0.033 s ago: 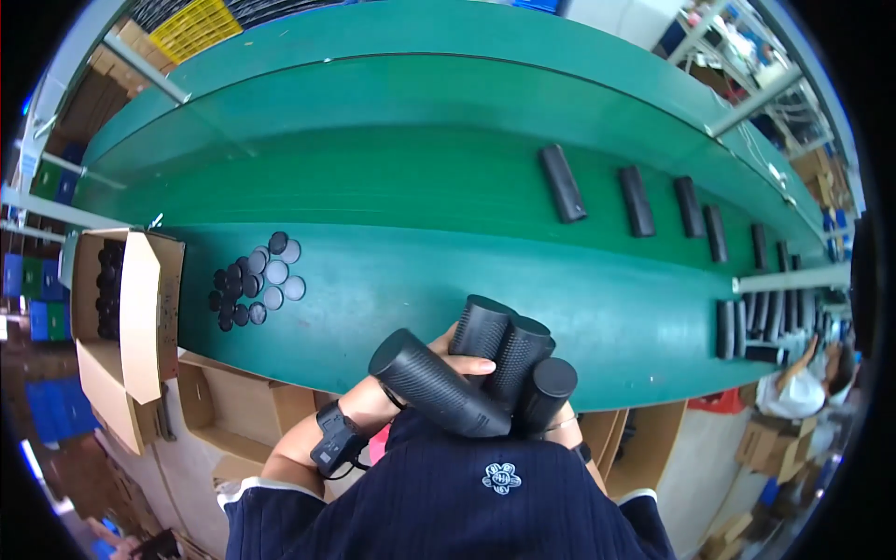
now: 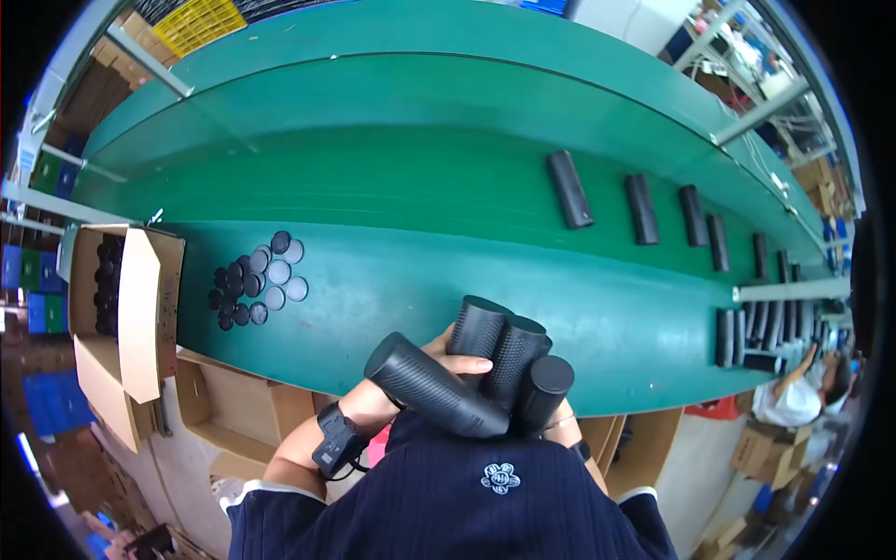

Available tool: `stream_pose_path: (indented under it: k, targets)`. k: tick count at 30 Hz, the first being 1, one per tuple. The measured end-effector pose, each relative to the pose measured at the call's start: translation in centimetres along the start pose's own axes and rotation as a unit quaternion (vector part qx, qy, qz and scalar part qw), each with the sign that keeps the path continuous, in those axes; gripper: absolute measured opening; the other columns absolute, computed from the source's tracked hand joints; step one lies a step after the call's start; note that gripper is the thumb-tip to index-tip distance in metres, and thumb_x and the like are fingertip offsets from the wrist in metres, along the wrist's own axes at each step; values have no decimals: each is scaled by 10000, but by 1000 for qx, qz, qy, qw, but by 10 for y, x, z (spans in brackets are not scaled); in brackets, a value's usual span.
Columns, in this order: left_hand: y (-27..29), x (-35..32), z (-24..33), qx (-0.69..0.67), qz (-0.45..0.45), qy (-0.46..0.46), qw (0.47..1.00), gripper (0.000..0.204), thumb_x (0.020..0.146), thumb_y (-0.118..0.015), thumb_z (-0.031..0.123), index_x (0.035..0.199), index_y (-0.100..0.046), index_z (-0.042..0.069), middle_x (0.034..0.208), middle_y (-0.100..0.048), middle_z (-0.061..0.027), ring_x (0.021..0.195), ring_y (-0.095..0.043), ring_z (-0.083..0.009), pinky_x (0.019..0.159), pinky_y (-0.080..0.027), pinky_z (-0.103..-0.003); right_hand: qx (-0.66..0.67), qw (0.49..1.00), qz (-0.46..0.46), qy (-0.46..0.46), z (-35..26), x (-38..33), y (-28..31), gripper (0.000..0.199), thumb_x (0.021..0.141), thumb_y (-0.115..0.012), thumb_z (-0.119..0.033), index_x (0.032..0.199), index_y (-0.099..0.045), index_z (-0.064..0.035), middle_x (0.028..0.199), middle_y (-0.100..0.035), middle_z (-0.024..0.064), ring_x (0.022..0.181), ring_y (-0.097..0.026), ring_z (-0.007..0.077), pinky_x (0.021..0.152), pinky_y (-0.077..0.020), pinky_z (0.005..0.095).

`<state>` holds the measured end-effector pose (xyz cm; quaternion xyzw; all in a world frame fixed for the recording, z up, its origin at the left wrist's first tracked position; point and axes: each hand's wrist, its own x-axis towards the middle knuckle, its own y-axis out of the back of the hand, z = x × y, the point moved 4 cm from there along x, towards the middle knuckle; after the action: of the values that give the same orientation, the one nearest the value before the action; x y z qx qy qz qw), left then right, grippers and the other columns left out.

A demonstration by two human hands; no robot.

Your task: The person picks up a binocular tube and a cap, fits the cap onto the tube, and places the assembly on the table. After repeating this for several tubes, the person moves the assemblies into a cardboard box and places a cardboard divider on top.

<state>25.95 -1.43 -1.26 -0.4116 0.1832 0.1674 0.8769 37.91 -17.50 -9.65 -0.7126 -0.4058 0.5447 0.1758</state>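
Four black textured plastic cylinders (image 2: 476, 369) sit bundled against the person's chest at the near edge of the long green conveyor table (image 2: 392, 187). The left hand (image 2: 439, 355) curls its fingers around the bundle; the right hand (image 2: 557, 422) is mostly hidden behind it, grip unclear. Small black round caps (image 2: 257, 280) lie clustered on the table, well to the left.

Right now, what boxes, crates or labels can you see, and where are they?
Open brown cardboard box: left end of the green table, dark cylinders inside.
Brown cardboard cartons: under the table's near edge.
Yellow slatted crate: far top left.
Blue crates: far left, stacked.
No label or screen shows.
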Motion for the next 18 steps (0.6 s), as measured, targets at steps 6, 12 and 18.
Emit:
stream_pose_path:
  k: [6, 12, 18]
  targets:
    - [82, 6, -5, -3, 98, -56, 994, 707, 792, -761, 233, 1374, -432, 6, 1262, -565, -126, 1185, -528, -236, 1026, -388, -353, -88, 990, 39, -107, -5, 76, -4, 324, 924, -605, -155, 1213, -561, -14, 1079, -649, 88, 928, -644, 158, 780, -552, 288]
    - [125, 18, -14, 96, 192, -44, 976, 845, 745, -806, 225, 1416, -354, -17, 1266, -550, -149, 1197, -511, -262, 1041, -375, -368, -135, 991, 19, 6, -8, 109, 2, 537, 916, -611, -55, 1386, -358, -111, 1246, -538, 133, 1008, -613, 192, 794, -551, 315]
    - [141, 18, -51, -46, 320, -50, 945, 807, 688, -846, 77, 1348, -395, -32, 1073, -608, -96, 965, -612, -180, 801, -547, -317, -234, 955, 171, 69, -25, 114, 19, 716, 923, -639, -190, 1458, -190, -30, 1246, -526, 166, 1036, -596, 228, 832, -534, 334]
